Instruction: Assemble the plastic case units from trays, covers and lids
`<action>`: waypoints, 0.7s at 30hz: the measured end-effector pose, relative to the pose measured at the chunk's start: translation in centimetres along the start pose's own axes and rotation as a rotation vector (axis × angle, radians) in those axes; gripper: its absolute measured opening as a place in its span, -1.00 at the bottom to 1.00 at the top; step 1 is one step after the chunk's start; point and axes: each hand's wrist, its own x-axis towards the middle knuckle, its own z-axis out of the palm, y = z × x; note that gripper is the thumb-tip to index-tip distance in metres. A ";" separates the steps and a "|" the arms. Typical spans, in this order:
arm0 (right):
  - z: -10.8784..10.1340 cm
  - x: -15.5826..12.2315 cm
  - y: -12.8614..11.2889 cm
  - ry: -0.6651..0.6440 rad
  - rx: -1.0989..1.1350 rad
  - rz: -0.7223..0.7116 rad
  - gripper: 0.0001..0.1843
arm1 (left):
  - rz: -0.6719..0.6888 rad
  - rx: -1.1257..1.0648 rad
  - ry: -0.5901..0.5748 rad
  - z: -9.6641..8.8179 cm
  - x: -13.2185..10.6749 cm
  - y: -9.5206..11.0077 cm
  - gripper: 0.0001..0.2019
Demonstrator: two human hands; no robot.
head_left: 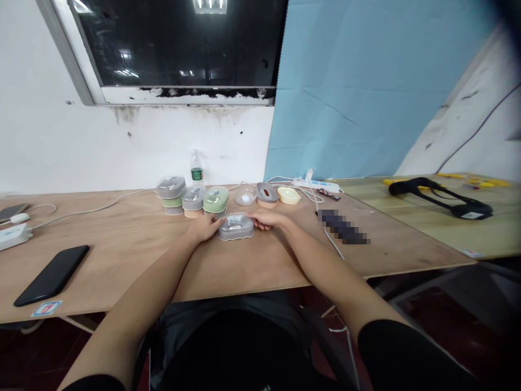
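A small grey lidded box [235, 226] lies on the wooden table [122, 255] in front of me. My left hand [205, 226] rests against its left end with the fingers curled on it. My right hand [265, 219] grips its right end, fingers closed on the rim. Just behind stand stacked boxes: a grey one on a green one [171, 191], a grey one on a tan one [193, 199], and a green-lidded one [215, 200]. Further right are a clear round lid [245, 197], a brown-topped box [267, 194] and a cream box [288, 195].
A water bottle [196, 167] stands at the wall. A black phone [52, 274] lies at the left front, a white charger [14, 235] and cable further left. A power strip [317, 185], cables and a dark object [343, 226] lie right. A black headset [439, 197] rests on the neighbouring table.
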 end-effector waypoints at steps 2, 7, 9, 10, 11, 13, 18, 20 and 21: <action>-0.2 -0.1 0.0 0.000 0.013 0.022 -0.36 | 0.010 0.033 -0.008 -0.1 -0.3 0.5 -0.38; -0.6 -0.1 0.1 -0.004 0.018 0.063 -0.37 | 0.030 0.033 0.035 0.0 -0.6 1.2 -0.39; -0.7 -0.1 0.1 0.005 0.014 0.065 -0.38 | 0.085 0.003 0.007 0.1 -0.6 1.3 -0.39; -0.7 -0.1 0.1 0.011 0.010 0.067 -0.39 | 0.123 -0.013 -0.034 0.1 -0.6 1.2 -0.37; -0.7 -0.1 0.1 0.019 0.006 0.069 -0.41 | 0.161 -0.026 -0.084 0.1 -0.6 1.2 -0.34; -0.8 -0.1 0.1 0.039 0.008 0.076 -0.43 | 0.227 -0.038 -0.170 0.2 -0.7 1.1 -0.17; -1.1 0.0 0.7 0.064 0.055 0.048 -0.44 | 0.278 -0.021 -0.169 0.4 -0.8 1.1 0.08; -1.2 0.3 1.2 0.071 0.130 0.041 -0.42 | 0.297 -0.020 -0.141 0.4 -0.8 1.1 0.04; -1.3 0.5 1.5 0.087 0.193 0.039 -0.40 | 0.324 -0.023 -0.125 0.3 -0.8 1.1 0.02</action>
